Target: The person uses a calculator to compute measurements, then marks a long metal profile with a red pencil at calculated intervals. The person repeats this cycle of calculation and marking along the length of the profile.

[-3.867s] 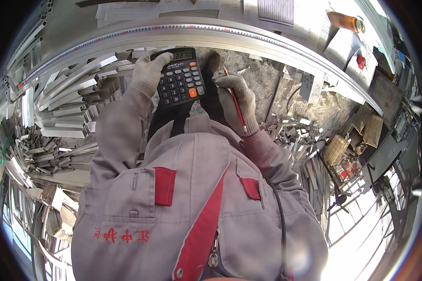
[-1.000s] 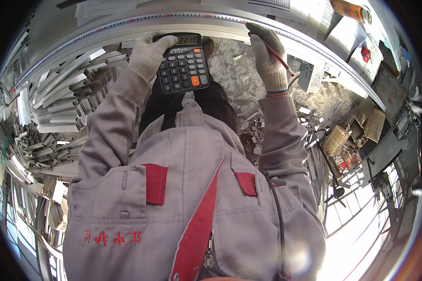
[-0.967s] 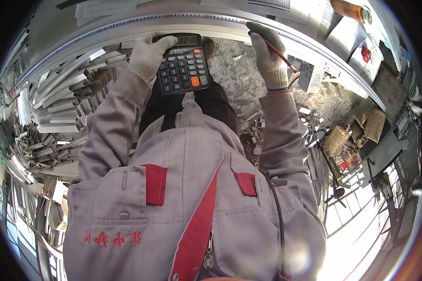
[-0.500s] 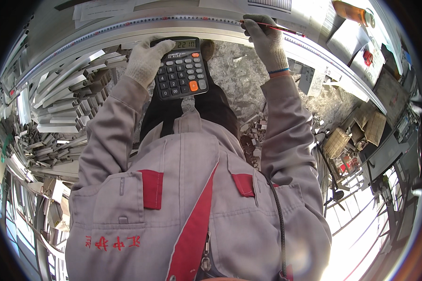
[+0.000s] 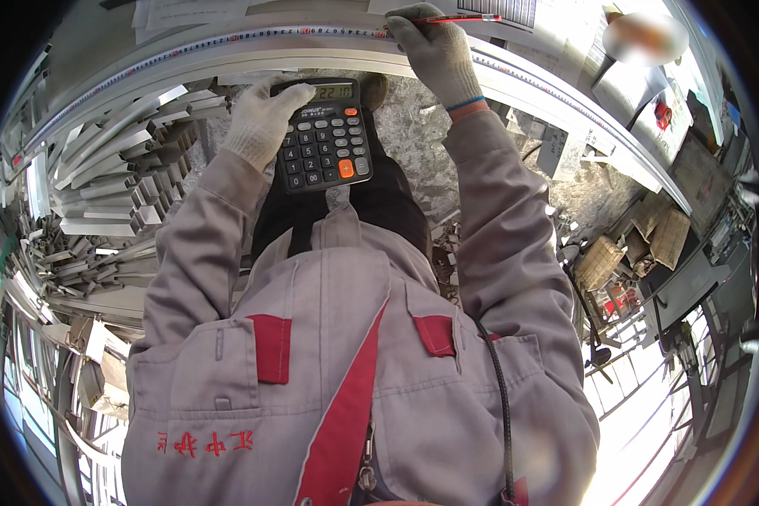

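In my left hand (image 5: 266, 118) is a black calculator (image 5: 336, 143) with grey and orange keys and a lit display. My gloved thumb lies over its upper left edge, and the fingers go out of sight behind it. Higher up and to the right, my gloved right hand (image 5: 437, 57) is closed around a thin red pencil (image 5: 472, 18). The pencil's tip end is close to a white measuring tape (image 5: 266, 34), which stretches along a long pale metal profile (image 5: 219, 63). My right fingertips are at the tape, partly covering it.
Stacks of cut metal profiles (image 5: 114, 181) lie at the left. Beyond the tape are papers (image 5: 190, 17) and a blurred orange object (image 5: 645, 38). A small red item (image 5: 664, 115) rests at the far right. Cardboard boxes (image 5: 599, 263) stand lower right, above littered floor.
My right hand has moved left and slightly up along the tape with the pencil, which has turned nearly level. The calculator has dropped slightly in the view, still in my left hand.
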The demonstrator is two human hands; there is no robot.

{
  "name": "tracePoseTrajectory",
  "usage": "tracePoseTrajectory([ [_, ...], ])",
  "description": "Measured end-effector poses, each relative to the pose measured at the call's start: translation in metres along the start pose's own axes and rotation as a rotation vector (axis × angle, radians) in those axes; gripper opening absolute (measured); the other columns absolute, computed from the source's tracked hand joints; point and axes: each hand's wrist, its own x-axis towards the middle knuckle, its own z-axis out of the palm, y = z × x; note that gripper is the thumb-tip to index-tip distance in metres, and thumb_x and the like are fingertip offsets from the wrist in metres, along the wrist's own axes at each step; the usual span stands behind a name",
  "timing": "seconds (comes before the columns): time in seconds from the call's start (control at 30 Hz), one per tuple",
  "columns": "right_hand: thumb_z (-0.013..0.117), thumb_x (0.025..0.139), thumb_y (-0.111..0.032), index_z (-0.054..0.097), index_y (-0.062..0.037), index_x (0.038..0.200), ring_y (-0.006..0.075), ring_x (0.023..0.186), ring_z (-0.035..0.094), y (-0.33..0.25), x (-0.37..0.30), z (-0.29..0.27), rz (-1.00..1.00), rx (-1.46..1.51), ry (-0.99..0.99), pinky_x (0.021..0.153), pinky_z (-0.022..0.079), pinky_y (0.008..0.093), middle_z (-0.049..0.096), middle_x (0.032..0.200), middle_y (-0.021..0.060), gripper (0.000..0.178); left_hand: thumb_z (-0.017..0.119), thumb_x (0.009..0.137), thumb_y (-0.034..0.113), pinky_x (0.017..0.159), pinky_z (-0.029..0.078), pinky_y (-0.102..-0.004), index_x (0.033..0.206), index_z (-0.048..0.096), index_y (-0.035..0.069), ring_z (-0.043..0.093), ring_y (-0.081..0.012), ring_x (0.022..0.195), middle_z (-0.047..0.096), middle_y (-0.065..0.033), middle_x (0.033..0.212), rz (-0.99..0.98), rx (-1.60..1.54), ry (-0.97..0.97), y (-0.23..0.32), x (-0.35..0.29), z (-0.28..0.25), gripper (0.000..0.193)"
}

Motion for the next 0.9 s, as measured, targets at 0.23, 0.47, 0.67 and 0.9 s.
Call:
tracePoseTrajectory([
  [0.23, 0.074, 0.106, -0.02, 0.074, 0.0014, 0.112, 0.0207, 0.09, 0.078, 0.003, 0.002, 0.004, -0.009, -0.047, 0.006, 0.083, 0.061, 0.0361, 0.081, 0.093, 0.0141, 0.022, 0.083, 0.096, 0.029, 0.076, 0.056, -0.0261, 0.121, 0.078, 0.004, 0.071, -0.0099, 0.09, 0.078, -0.0029, 0.105, -0.039, -0.048, -0.032, -0.007, -0.002, -0.005, 0.036],
  [0.47, 0.073, 0.106, -0.018, 0.074, 0.0014, 0.111, 0.0205, 0.09, 0.079, 0.002, 0.002, 0.006, -0.022, -0.094, 0.019, 0.082, 0.061, 0.0355, 0.081, 0.092, 0.0143, 0.02, 0.083, 0.096, 0.028, 0.074, 0.057, -0.0263, 0.119, 0.078, 0.003, 0.072, -0.0102, 0.087, 0.077, -0.0038, 0.104, -0.038, -0.043, 0.004, -0.012, -0.001, -0.002, 0.035],
  [0.67, 0.073, 0.106, -0.017, 0.073, 0.0017, 0.112, 0.0205, 0.091, 0.079, 0.004, 0.002, 0.007, -0.033, -0.073, 0.017, 0.082, 0.061, 0.0353, 0.08, 0.093, 0.0143, 0.02, 0.082, 0.096, 0.028, 0.073, 0.057, -0.0261, 0.12, 0.077, 0.002, 0.072, -0.0103, 0.086, 0.077, -0.0041, 0.104, -0.025, -0.03, 0.018, -0.013, -0.004, -0.001, 0.035],
  [0.9, 0.073, 0.106, -0.012, 0.072, 0.0029, 0.113, 0.0189, 0.092, 0.078, 0.006, 0.001, 0.01, -0.017, 0.013, 0.007, 0.083, 0.061, 0.0332, 0.08, 0.095, 0.0133, 0.017, 0.082, 0.097, 0.028, 0.072, 0.056, -0.0252, 0.119, 0.077, 0.004, 0.071, -0.0092, 0.085, 0.077, -0.0032, 0.102, -0.047, -0.05, 0.008, -0.013, -0.006, -0.002, 0.033],
])
